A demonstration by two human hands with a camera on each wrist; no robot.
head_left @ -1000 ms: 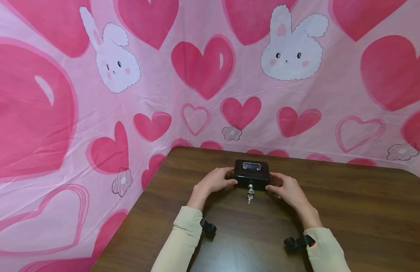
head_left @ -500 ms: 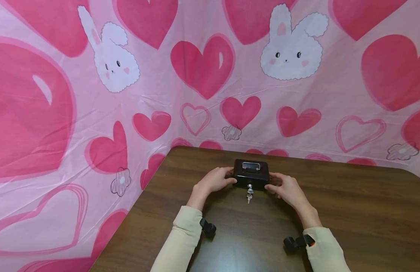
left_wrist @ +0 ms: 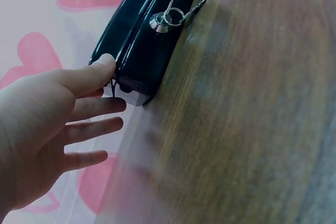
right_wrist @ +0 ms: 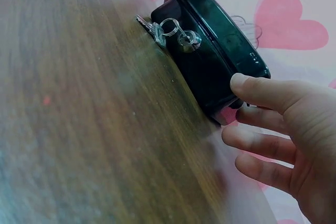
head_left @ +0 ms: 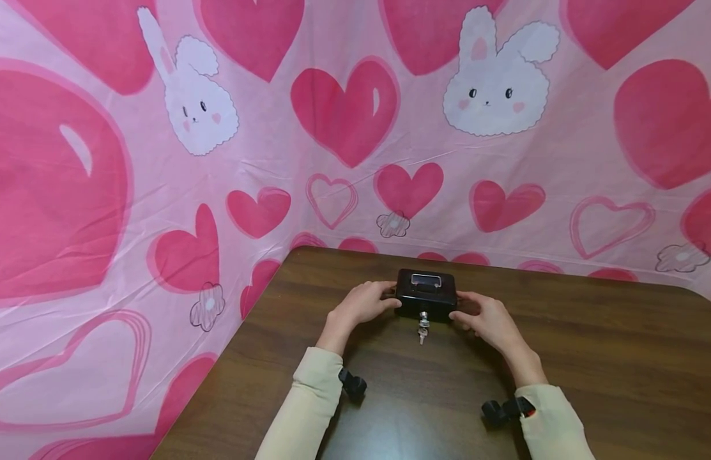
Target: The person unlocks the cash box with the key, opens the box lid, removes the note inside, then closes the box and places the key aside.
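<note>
A small black cash box with a silver handle in its lid sits shut on the brown wooden table. A key sticks in its front lock with a second key hanging from the ring. My left hand is at the box's left end, thumb on the front corner of the box, fingers straight and spread beside it. My right hand mirrors it at the right end, thumb tip against the box, fingers extended. The keys lie against the tabletop.
A pink cloth printed with hearts and rabbits hangs close behind the table and along its left side. The box stands near the table's far edge. Black wrist cameras sit on both cream sleeves.
</note>
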